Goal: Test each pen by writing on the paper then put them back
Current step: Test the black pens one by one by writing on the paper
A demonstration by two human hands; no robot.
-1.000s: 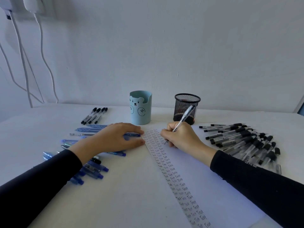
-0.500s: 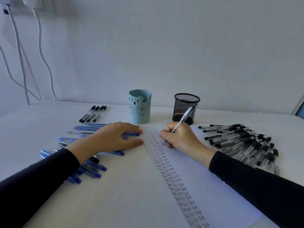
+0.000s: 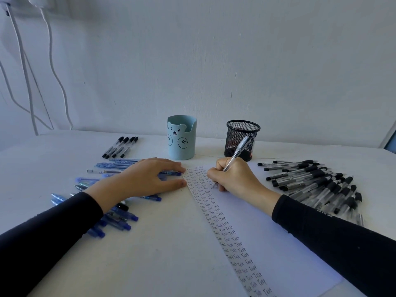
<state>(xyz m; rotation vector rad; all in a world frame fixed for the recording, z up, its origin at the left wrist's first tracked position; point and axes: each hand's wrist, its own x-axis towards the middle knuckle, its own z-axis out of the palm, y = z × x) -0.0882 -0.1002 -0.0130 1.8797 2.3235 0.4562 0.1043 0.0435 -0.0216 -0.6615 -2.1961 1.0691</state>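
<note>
The paper (image 3: 267,239) bears "Test" handwritten repeatedly in columns

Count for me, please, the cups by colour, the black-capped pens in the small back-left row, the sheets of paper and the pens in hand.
Light blue bear cup: 1
Black mesh cup: 1
Black-capped pens in the back-left row: 4
Sheet of paper: 1
Pen held in the right hand: 1
Total: 8
</note>
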